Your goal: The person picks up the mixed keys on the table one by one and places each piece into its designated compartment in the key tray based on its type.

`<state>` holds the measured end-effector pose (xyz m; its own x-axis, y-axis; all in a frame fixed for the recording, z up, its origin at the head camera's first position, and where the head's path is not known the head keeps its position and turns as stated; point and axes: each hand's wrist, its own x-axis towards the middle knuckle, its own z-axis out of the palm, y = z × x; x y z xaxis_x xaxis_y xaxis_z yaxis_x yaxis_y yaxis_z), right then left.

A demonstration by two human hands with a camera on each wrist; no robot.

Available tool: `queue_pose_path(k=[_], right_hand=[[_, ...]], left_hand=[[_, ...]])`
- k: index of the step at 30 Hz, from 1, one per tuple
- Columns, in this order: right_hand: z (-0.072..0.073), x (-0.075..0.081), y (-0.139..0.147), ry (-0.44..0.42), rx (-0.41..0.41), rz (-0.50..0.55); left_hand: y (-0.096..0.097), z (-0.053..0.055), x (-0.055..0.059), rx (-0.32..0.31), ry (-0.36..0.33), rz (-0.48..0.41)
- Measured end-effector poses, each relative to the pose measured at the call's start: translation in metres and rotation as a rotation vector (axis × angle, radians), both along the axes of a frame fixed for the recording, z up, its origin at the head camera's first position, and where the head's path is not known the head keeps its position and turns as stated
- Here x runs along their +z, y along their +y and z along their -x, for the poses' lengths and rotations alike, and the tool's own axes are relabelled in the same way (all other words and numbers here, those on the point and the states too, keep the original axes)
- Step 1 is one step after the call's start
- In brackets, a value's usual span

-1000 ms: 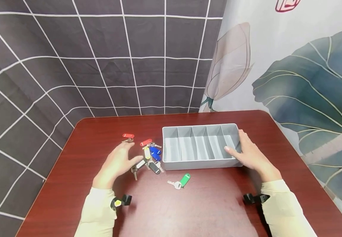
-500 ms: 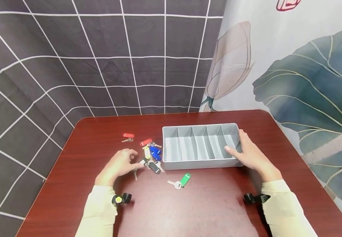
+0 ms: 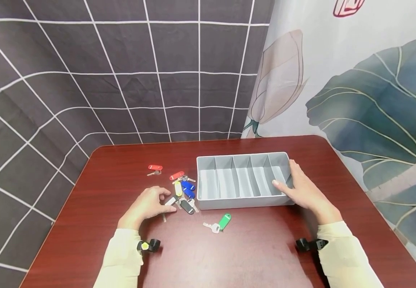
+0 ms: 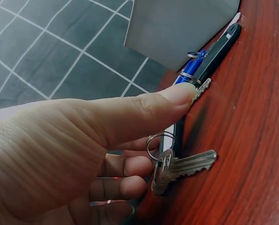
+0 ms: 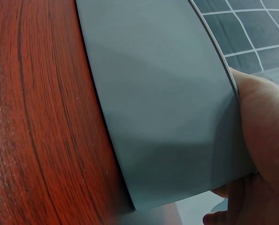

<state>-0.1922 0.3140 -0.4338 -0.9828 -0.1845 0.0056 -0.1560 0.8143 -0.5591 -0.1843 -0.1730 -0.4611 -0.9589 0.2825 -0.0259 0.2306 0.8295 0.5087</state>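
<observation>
My left hand is low over a black key tag with a white label, thumb on the near side and bent fingers on the far side. In the left wrist view, the thumb crosses in front of that tag, and its key hangs from a ring beside the curled fingertips. A grey tray with several compartments stands to the right. My right hand holds the tray's right end, its thumb over the rim and its other fingers along the outside wall.
Beside the tray's left end lie two blue tags, a yellow tag, another black tag and a red tag. Another red tag lies farther back. A green tag with its key lies in front of the tray.
The left hand has lowered toward the black tag, and its thumb and fingers have come closer together around it. The right hand and tray have stayed in place.
</observation>
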Motion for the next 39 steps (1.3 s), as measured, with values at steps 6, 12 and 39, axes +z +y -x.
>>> queue_pose_path(k=[6, 12, 39], right_hand=[[0.0007, -0.0005, 0.0004, 0.024, 0.005, 0.001], [-0.0022, -0.0009, 0.0010, 0.020, 0.004, -0.004], [-0.0032, -0.0001, -0.0017, 0.000, -0.021, 0.001]], left_hand=[[-0.0011, -0.0003, -0.0026, 0.000, 0.009, 0.000], [-0.0013, -0.0004, -0.0026, 0.007, 0.022, 0.006], [0.0060, 0.0012, 0.0009, 0.005, -0.035, 0.095]])
